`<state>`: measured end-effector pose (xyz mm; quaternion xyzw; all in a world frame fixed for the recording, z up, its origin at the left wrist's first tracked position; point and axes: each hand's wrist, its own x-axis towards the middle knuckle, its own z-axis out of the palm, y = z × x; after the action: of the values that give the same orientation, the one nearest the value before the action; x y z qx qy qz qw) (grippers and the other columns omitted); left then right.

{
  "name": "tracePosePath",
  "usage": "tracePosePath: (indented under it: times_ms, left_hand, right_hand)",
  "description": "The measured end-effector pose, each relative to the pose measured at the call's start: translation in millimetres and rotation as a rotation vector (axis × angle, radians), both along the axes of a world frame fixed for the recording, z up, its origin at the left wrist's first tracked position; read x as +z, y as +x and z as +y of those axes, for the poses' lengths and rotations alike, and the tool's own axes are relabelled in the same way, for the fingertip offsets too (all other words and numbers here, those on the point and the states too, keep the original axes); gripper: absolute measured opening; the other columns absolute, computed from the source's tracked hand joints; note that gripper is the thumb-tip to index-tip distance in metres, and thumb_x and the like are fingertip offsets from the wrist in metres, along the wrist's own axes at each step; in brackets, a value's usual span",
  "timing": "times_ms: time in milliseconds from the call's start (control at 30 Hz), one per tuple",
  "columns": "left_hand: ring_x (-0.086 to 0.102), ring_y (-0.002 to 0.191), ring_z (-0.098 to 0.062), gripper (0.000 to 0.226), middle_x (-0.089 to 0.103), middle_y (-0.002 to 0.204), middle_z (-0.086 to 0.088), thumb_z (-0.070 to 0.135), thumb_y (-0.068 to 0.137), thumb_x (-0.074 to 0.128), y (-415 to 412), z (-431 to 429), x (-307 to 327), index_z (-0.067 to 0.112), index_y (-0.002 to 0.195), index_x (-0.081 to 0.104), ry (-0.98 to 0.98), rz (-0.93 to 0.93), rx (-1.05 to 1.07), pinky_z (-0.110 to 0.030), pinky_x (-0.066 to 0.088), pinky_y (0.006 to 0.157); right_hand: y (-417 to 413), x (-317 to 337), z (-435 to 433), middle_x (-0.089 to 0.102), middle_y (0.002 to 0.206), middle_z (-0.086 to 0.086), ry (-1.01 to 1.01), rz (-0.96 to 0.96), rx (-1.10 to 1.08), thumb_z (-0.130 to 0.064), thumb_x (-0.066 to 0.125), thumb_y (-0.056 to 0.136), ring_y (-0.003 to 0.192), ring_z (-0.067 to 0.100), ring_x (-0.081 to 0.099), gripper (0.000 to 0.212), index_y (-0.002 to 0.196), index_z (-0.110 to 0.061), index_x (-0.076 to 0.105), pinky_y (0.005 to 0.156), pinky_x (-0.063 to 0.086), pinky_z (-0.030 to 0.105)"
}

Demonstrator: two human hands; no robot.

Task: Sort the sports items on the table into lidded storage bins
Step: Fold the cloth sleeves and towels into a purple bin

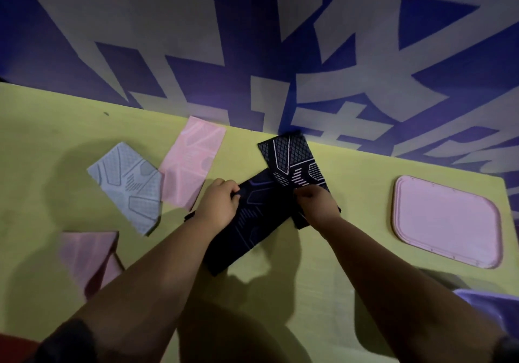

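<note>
Dead centre, two flat fabric pieces lie crossed: the purple-lined black sleeve (247,222) sits low and slanted on the yellow surface (337,250), with the white-lined black sleeve (292,160) angled across its far end and reaching toward the wall (252,39).

The left hand (217,204) has its fingers curled round the far-left edge of the purple-lined one, pinching cloth. The right hand (317,204) has its fingers bent down at the crossing, and it looks like they nip the near end of the white-lined piece, though the overlap makes that hard to be sure of.

These look thin, limp and very light, so no strain, but they should sag and fold if lifted from one corner. An edge pinch like this one, or a hand at each end, ought to keep them flat. The printed ribs may give some grip.

Out left lie a pink sleeve (191,163), a grey sleeve (132,185) just beside it, and a folded pink sleeve (90,258) nearer. Well to the right rests a pink lid (446,222), flat on the surface, with a purple bin corner (488,309) below it.
</note>
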<state>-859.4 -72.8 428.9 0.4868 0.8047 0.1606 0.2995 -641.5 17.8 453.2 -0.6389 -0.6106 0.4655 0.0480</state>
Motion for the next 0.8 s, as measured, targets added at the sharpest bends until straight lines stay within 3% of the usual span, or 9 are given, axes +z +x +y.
tracePosePath:
  times_ms: [67, 133, 233, 300, 400, 467, 567, 700, 800]
  left_hand:
    - [0.051, 0.109, -0.028, 0.031, 0.054, 0.115, -0.008, 0.027, 0.087, 0.066, 2, 1, -7, 0.015, 0.115, 0.059, -0.024, 0.08, -0.028, -0.034, 0.043, 0.091]
    - [0.047, 0.118, -0.025, 0.044, 0.052, 0.123, -0.002, 0.038, 0.084, 0.068, 4, 4, -12, 0.021, 0.122, 0.052, -0.096, 0.167, -0.047, -0.04, 0.04, 0.095]
    - [0.051, 0.116, -0.026, 0.048, 0.055, 0.121, 0.001, 0.048, 0.082, 0.067, 7, 12, -12, 0.024, 0.121, 0.05, -0.203, 0.242, -0.002, -0.044, 0.038, 0.094]
    - [0.059, 0.104, -0.027, 0.035, 0.063, 0.106, 0.001, 0.047, 0.083, 0.063, 8, 15, -10, 0.023, 0.108, 0.059, -0.266, 0.223, -0.027, -0.039, 0.043, 0.09]
    - [0.062, 0.086, -0.024, 0.023, 0.063, 0.086, -0.001, 0.04, 0.081, 0.062, 13, 9, -4, 0.017, 0.084, 0.067, -0.225, 0.052, -0.081, -0.032, 0.049, 0.076]
    - [0.061, 0.082, -0.021, 0.022, 0.059, 0.086, -0.002, 0.035, 0.082, 0.064, 19, -2, 4, 0.013, 0.08, 0.068, -0.172, -0.098, -0.087, -0.03, 0.049, 0.073]
    - [0.065, 0.081, -0.019, 0.018, 0.068, 0.086, -0.001, 0.032, 0.087, 0.058, 25, -18, 20, 0.016, 0.088, 0.067, -0.118, -0.3, 0.017, -0.029, 0.05, 0.074]
    - [0.06, 0.097, -0.02, 0.027, 0.063, 0.105, 0.003, 0.027, 0.097, 0.043, 31, -43, 49, 0.018, 0.117, 0.057, -0.034, -0.418, 0.252, -0.029, 0.045, 0.081]
    - [0.064, 0.101, -0.028, 0.035, 0.067, 0.112, -0.007, 0.022, 0.097, 0.04, 38, -61, 74, 0.017, 0.129, 0.054, 0.033, -0.774, 0.542, -0.042, 0.052, 0.092]
  right_hand:
    - [12, -9, 13, 0.063, 0.102, 0.009, 0.154, -0.181, 0.021, -0.015, 0.051, 0.086, 0.093, 0.031, 0.062, 0.031, 0.11, -0.02, 0.07, 0.075, 0.052, 0.028]
    - [20, -18, 24, 0.054, 0.124, 0.012, 0.206, -0.317, -0.011, -0.019, 0.051, 0.088, 0.114, 0.035, 0.052, 0.045, 0.133, -0.022, 0.057, 0.095, 0.046, 0.041]
    - [20, -25, 30, 0.049, 0.135, 0.012, 0.179, -0.389, -0.047, -0.03, 0.062, 0.088, 0.121, 0.036, 0.049, 0.06, 0.143, -0.022, 0.04, 0.096, 0.043, 0.048]
    - [18, -30, 30, 0.053, 0.128, 0.011, 0.133, -0.416, -0.094, -0.036, 0.069, 0.082, 0.116, 0.036, 0.052, 0.063, 0.135, -0.02, 0.04, 0.093, 0.043, 0.047]
    - [18, -30, 29, 0.064, 0.106, 0.008, 0.021, -0.381, -0.069, -0.042, 0.064, 0.078, 0.097, 0.034, 0.061, 0.04, 0.109, -0.019, 0.055, 0.087, 0.05, 0.043]
    - [18, -20, 24, 0.066, 0.1, 0.011, 0.032, -0.245, -0.025, -0.034, 0.062, 0.08, 0.086, 0.033, 0.063, 0.025, 0.097, -0.015, 0.06, 0.075, 0.053, 0.039]
    - [16, 10, 8, 0.064, 0.095, 0.01, 0.134, -0.11, 0.096, -0.026, 0.061, 0.086, 0.083, 0.03, 0.062, 0.015, 0.092, -0.014, 0.056, 0.065, 0.045, 0.034]
    - [10, 67, -19, 0.059, 0.084, 0.004, 0.266, -0.07, 0.278, -0.029, 0.054, 0.093, 0.081, 0.029, 0.057, 0.015, 0.084, -0.021, 0.046, 0.065, 0.041, 0.037]
    - [3, 118, -40, 0.064, 0.097, 0.009, 0.245, 0.166, 0.293, -0.043, 0.053, 0.092, 0.095, 0.03, 0.061, 0.028, 0.098, -0.016, 0.055, 0.083, 0.05, 0.046]
